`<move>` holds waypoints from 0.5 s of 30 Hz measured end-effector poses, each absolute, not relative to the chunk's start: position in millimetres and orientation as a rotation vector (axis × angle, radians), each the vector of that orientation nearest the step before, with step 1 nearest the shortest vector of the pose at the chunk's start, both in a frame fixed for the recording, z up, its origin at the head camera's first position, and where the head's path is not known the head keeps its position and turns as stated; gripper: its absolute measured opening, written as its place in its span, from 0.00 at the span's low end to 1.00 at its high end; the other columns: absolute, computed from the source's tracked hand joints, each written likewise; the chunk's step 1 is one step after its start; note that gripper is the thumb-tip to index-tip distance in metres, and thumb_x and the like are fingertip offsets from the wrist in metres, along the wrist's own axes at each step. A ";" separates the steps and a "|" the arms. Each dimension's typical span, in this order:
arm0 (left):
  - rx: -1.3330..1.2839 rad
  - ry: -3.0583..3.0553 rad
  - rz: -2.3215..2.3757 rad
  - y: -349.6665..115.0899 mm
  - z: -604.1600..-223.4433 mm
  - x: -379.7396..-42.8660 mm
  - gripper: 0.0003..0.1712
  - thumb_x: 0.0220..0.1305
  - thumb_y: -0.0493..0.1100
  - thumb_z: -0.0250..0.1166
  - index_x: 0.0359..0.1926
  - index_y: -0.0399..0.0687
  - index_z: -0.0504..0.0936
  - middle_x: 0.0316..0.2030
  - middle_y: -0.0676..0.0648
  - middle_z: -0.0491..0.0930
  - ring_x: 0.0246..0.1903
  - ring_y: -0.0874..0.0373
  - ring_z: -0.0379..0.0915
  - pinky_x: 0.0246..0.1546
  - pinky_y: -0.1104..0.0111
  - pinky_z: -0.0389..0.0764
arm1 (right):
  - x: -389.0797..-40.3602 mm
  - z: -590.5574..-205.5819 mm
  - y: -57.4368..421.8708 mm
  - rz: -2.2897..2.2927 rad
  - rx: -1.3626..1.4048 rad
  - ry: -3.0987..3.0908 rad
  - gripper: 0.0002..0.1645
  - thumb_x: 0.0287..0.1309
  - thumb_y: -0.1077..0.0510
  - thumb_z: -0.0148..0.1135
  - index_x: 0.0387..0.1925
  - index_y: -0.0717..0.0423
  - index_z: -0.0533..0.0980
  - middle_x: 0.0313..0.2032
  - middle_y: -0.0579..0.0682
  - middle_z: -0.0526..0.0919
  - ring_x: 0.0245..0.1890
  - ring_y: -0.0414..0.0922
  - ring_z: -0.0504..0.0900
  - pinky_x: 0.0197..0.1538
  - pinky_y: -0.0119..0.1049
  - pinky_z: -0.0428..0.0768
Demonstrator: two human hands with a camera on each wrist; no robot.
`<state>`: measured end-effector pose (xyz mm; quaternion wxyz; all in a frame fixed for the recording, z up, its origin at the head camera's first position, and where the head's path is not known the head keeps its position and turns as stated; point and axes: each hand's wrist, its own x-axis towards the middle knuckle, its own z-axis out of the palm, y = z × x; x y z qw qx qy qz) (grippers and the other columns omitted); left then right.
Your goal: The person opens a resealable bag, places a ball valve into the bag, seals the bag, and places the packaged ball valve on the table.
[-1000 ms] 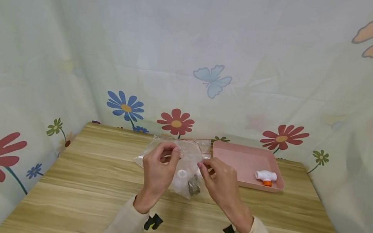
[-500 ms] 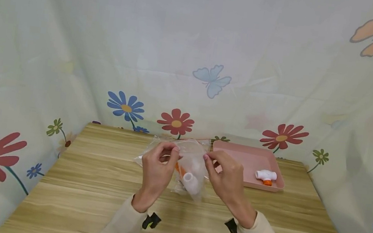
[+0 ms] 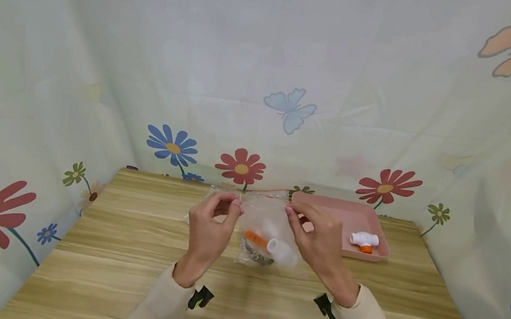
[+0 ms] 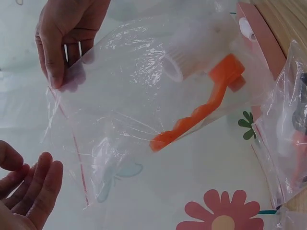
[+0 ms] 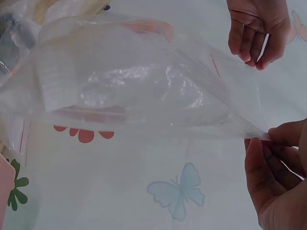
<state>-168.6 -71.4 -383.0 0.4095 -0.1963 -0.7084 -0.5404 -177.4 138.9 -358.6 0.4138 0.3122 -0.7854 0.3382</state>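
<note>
My right hand [image 3: 320, 236] pinches the top edge of a clear zip bag [image 4: 120, 96] between thumb and fingertips. Inside the bag is a white plastic pipe valve [image 3: 280, 251] with a long orange handle [image 4: 201, 112]. In the right wrist view the valve is partly blurred through the film. My left hand [image 3: 211, 223] is beside the bag's opening, its fingers loosely bent; in the left wrist view a small gap separates its fingertips [image 4: 56, 167] from the red-lined edge.
A pink tray [image 3: 326, 210] stands at the back right, with another white valve [image 3: 364, 240] with an orange part in it. Behind the held bag, another clear bag [image 4: 292, 115] with dark and orange pieces lies on the wooden table [image 3: 132, 229]. Flowered fabric [image 3: 200, 67] surrounds the table.
The hands have moved apart, left hand leftward and right hand rightward. The bag with the valve has swung right with the right hand, and the left hand appears to have let go.
</note>
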 end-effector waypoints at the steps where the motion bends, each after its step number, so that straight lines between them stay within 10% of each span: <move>1: -0.510 -1.786 -1.345 -71.9 -381.9 -168.6 0.03 0.64 0.35 0.64 0.37 0.39 0.83 0.28 0.46 0.85 0.26 0.58 0.84 0.32 0.72 0.84 | -177.4 -357.9 139.5 0.854 0.785 -1.971 0.06 0.50 0.68 0.71 0.33 0.61 0.85 0.27 0.52 0.87 0.23 0.40 0.84 0.26 0.30 0.81; 15: -0.642 -1.961 -1.110 -70.2 -360.2 -161.5 0.08 0.62 0.38 0.65 0.42 0.42 0.83 0.36 0.48 0.85 0.35 0.58 0.80 0.38 0.68 0.83 | -177.0 -352.9 139.5 0.882 0.827 -1.961 0.07 0.47 0.69 0.72 0.32 0.59 0.84 0.28 0.50 0.87 0.25 0.40 0.84 0.29 0.30 0.81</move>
